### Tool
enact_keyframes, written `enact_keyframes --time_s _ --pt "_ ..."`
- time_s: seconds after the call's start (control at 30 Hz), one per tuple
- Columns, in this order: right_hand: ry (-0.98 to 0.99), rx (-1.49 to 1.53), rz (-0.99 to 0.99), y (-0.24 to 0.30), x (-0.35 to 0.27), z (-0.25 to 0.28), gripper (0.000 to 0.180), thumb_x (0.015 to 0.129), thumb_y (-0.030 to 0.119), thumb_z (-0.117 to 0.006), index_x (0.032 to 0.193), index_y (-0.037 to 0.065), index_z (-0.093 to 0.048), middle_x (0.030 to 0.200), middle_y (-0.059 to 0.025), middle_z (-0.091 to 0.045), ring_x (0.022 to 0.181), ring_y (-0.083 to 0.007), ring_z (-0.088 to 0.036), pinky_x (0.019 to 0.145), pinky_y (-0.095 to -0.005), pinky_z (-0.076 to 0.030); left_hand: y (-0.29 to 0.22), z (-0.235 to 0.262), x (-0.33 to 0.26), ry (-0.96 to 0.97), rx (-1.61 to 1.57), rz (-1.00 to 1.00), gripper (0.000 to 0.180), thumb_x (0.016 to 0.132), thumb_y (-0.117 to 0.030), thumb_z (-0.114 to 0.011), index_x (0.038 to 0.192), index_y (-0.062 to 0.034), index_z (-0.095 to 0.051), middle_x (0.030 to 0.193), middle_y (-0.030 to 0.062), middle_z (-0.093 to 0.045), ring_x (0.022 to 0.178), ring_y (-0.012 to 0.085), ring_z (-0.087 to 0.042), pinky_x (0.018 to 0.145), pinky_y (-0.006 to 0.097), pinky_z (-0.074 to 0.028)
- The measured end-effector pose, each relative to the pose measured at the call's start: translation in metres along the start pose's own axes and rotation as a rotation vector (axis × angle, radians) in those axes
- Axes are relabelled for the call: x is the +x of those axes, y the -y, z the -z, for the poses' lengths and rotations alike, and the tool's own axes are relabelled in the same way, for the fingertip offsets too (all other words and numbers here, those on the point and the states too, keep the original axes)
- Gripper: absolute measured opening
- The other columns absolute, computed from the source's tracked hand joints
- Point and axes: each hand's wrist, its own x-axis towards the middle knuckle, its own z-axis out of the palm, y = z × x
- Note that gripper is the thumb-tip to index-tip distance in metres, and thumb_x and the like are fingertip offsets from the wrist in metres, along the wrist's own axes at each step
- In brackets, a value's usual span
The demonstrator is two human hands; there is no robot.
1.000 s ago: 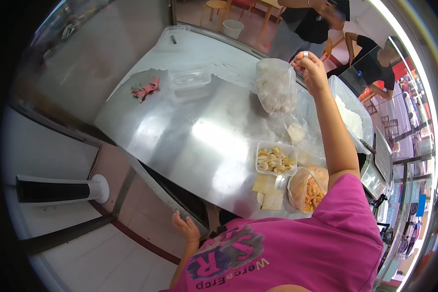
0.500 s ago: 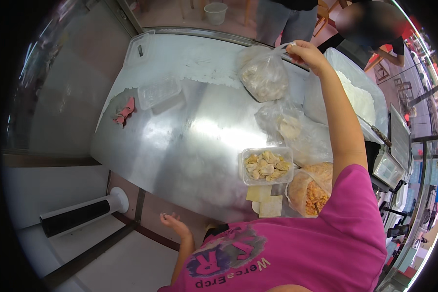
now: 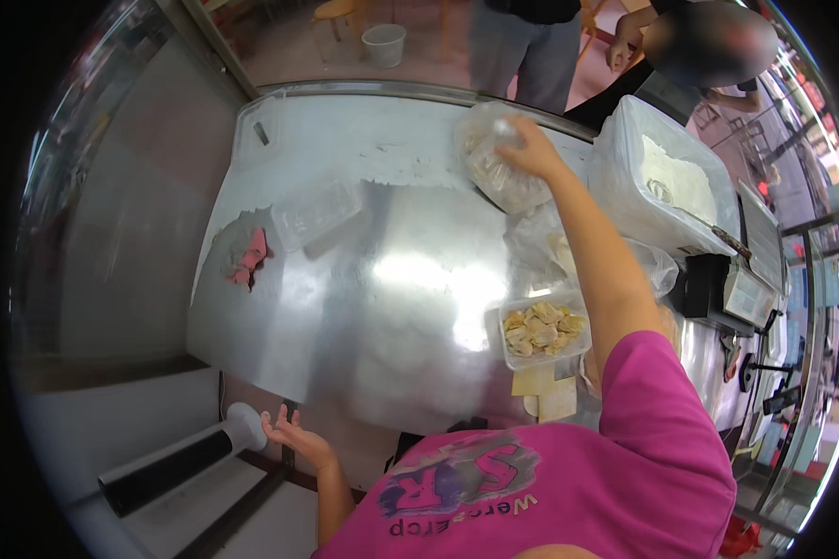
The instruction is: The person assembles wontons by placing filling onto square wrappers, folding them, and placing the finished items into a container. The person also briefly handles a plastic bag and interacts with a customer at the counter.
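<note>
Metal table, whitish along the far side; floor, white bucket and two people beyond, one in grey trousers. Clear bag of pale pieces sits near the far edge, left of the tub of white powder. Right hand on the bag's upper right side, fingers bent; blurred, can't tell if gripping. Left hand empty, fingers loosely spread, palm up, off the table's near side, by the black-and-white column. Second bag just nearer, partly behind the right forearm. Below it, box of yellowish pieces, then flat yellow squares. Left side: clear tray, pink cloth. Scale far right.
</note>
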Motion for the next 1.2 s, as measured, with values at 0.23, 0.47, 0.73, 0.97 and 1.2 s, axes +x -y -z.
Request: enact_keyframes --time_s 0.23,0.47,0.73,0.97,1.2 --pt "-0.11 -0.373 -0.025 0.066 -0.028 0.025 0.054 0.062 0.021 -0.064 0.115 0.017 -0.052 0.129 -0.0124 -0.041 0.121 -0.0286 -0.037 0.096 -0.0505 -0.025 -0.013 -0.071 0.098 0.264 -0.189 -0.294 0.05 0.096 -0.035 -0.024 0.128 0.0023 -0.021 0.13 0.0149 -0.026 0.112 0.0268 -0.041 0.092 0.04 -0.035" --pt "0.162 -0.541 0.266 0.127 -0.002 -0.016 0.05 0.067 0.012 -0.056 0.116 0.015 -0.047 0.116 -0.0107 -0.048 0.111 -0.0242 -0.047 0.098 -0.0512 -0.026 -0.018 -0.127 0.118 0.408 -0.241 -0.319 0.048 0.095 -0.033 -0.024 0.126 0.0038 -0.026 0.133 0.0128 -0.022 0.114 0.0285 -0.04 0.092 0.042 -0.034" --pt "-0.164 -0.302 0.189 0.117 0.023 0.011 0.055 0.063 -0.007 -0.05 0.115 0.011 -0.048 0.117 -0.0166 -0.046 0.106 -0.0309 -0.049 0.093 -0.0399 -0.034 -0.009 -0.133 0.149 0.419 -0.216 -0.298 0.046 0.095 -0.031 -0.024 0.123 0.0051 -0.029 0.133 0.0134 -0.02 0.115 0.0295 -0.038 0.091 0.042 -0.035" --pt "-0.38 0.051 -0.256 0.084 0.028 0.053 0.073 0.066 -0.01 -0.056 0.131 0.011 -0.032 0.112 -0.0142 -0.046 0.081 -0.0184 -0.056 0.069 -0.0262 -0.048 -0.045 -0.153 0.149 0.427 -0.441 -0.231 0.043 0.094 -0.03 -0.026 0.124 0.0003 -0.021 0.133 0.0117 -0.021 0.113 0.0314 -0.041 0.089 0.044 -0.038" --pt "-0.469 0.474 -0.329 0.08 0.057 0.09 0.078 0.067 -0.01 -0.058 0.134 0.011 -0.024 0.102 -0.0144 -0.051 0.067 -0.0174 -0.058 0.062 -0.0266 -0.049 -0.05 -0.165 0.143 0.514 -0.392 -0.214 0.042 0.094 -0.026 -0.025 0.125 0.0016 -0.021 0.132 0.0082 -0.019 0.114 0.0304 -0.04 0.088 0.044 -0.04"
